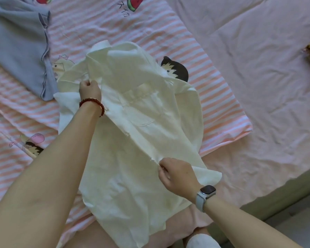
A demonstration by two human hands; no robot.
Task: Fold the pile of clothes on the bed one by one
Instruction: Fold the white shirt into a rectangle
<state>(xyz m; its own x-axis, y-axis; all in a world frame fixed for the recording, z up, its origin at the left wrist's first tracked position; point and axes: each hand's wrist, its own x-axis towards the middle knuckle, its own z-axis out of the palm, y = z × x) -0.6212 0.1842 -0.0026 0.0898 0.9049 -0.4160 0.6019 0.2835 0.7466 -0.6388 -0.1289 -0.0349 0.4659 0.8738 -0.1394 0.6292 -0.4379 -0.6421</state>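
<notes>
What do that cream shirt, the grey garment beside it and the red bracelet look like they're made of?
Cream shirt: thin woven fabric, probably cotton, matte, creasing sharply and slightly see-through.
Grey garment: thicker, softer cloth, perhaps a knit or fleece, matte, with a darker strip along one edge that may be a zip.
Red bracelet: round glossy beads, maybe stone or glass; the picture cannot settle it.

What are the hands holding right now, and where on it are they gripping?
Both hold the cream shirt. The left hand grips it near the collar end; the right hand pinches the same front edge lower down.
</notes>
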